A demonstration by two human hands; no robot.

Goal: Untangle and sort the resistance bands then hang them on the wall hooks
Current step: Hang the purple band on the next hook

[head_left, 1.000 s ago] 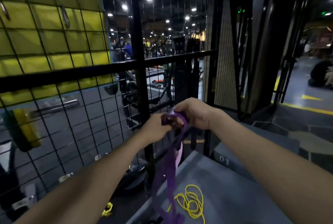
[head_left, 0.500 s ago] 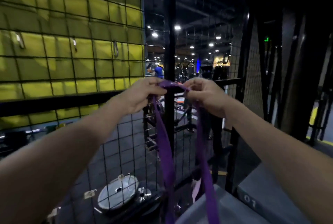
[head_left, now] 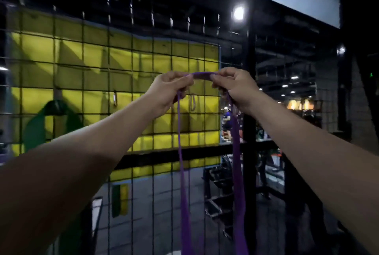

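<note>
Wire mesh wall (head_left: 131, 53) just beyond both hands, yellow pad behind it. Purple band (head_left: 235, 152) hangs in 2 strands below the hands, top span stretched btwn them. L hand (head_left: 166, 90) & R hand (head_left: 235, 88) each pinch it. Hook (head_left: 192, 101) just below/behind. Risk: dim light, small hook, so loop may miss & drop.

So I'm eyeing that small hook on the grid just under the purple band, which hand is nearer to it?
Left. The left hand sits just left of the hook; the right hand is further off, up to its right.
</note>
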